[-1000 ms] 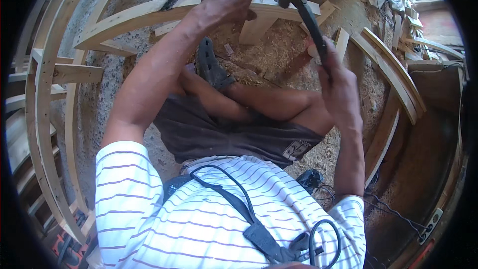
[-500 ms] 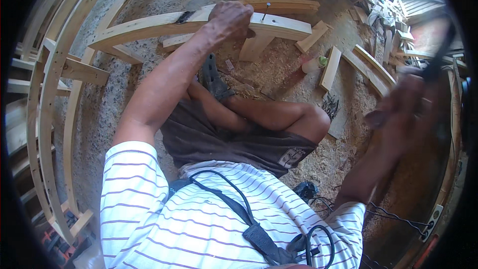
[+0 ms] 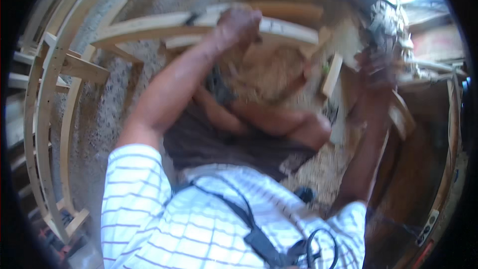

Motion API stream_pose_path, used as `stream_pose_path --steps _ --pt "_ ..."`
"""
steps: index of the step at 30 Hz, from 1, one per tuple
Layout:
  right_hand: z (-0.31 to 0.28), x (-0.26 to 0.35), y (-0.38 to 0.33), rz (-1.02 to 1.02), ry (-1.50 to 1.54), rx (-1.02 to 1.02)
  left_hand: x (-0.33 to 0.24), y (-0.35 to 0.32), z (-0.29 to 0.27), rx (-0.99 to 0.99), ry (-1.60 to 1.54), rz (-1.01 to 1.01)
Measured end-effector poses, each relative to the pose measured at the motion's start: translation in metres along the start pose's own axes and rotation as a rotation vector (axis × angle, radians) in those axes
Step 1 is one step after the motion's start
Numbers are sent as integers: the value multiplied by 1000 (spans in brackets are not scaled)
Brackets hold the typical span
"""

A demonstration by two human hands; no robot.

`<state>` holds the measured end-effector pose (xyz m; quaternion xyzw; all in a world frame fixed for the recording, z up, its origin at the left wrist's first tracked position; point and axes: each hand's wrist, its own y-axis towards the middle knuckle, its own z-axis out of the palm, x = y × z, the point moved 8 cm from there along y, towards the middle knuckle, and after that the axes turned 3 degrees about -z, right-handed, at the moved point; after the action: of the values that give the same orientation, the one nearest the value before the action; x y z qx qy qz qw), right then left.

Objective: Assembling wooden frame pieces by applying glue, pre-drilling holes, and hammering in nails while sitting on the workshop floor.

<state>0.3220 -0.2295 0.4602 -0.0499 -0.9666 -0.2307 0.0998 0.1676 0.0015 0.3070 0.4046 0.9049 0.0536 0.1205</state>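
Note:
My left hand (image 3: 240,26) is closed around a pale curved wooden piece (image 3: 149,26), which runs from the slatted frame at left to a free end right of the hand. A small dark mark, perhaps the nail, shows just right of my fist but is blurred. My right hand (image 3: 376,82) is raised at the right, apart from the wood and smeared by motion. The dark long tool it holds in the earlier frame cannot be made out now. Behind the held piece lies another wooden piece (image 3: 294,10).
A curved wooden frame (image 3: 46,134) stands along the left. Beyond my bent knee lie a short block (image 3: 332,74) and a curved offcut (image 3: 402,114) on the shavings-strewn floor. Scrap wood (image 3: 391,27) is heaped at the far right. A power strip (image 3: 428,227) lies at lower right.
My right hand has swung inward and to the left from the right side. The left hand and the held wood have shifted slightly right and down in the picture, which is now blurred.

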Motion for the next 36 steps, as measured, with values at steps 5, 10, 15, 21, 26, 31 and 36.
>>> stream_pose_path --steps 5,10,15,21,26,31,36 --pt "-31 0 -5 -282 -25 -57 -1 5 15 30 44 23" --pt "130 -25 -39 146 122 405 -6 0 12 1 57 44" --pt "-26 -45 -24 4 -755 -138 -10 0 17 115 9 53" --pt "-30 -16 3 18 -57 -403 -4 6 12 39 33 36" --pt "98 -26 -52 277 492 80 -9 -1 5 -35 15 0" --pt "37 -125 -216 594 24 -506 -25 -27 6 50 -73 6" --pt "80 -233 -425 1074 -308 -240 -41 -71 7 244 -83 139"
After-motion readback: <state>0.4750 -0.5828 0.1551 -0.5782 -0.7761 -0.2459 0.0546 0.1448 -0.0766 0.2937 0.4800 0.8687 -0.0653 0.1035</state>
